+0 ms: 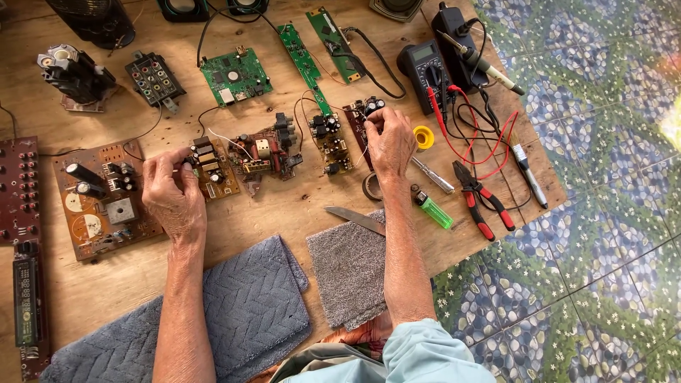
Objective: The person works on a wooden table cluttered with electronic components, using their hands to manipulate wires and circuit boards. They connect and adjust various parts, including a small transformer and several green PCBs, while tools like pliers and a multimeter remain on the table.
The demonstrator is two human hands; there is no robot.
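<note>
My left hand (172, 193) rests on the wooden board (284, 213), its fingers pinching the left edge of a small brown circuit board (213, 169) with yellow and black parts. My right hand (389, 142) grips the dark red circuit board (362, 117) with black capacitors, fingers curled on its right edge. Between the two hands lie a cluttered board with a white relay (266, 152) and another small brown board (330, 142), linked by thin wires.
A large brown board (103, 202) lies left of my left hand. A green board (234, 74), a multimeter (425, 67), a soldering iron (482, 67), red pliers (482, 202), a green lighter (433, 211), a knife (355, 218) and grey cloths (347, 273) surround them. Tiled floor lies right.
</note>
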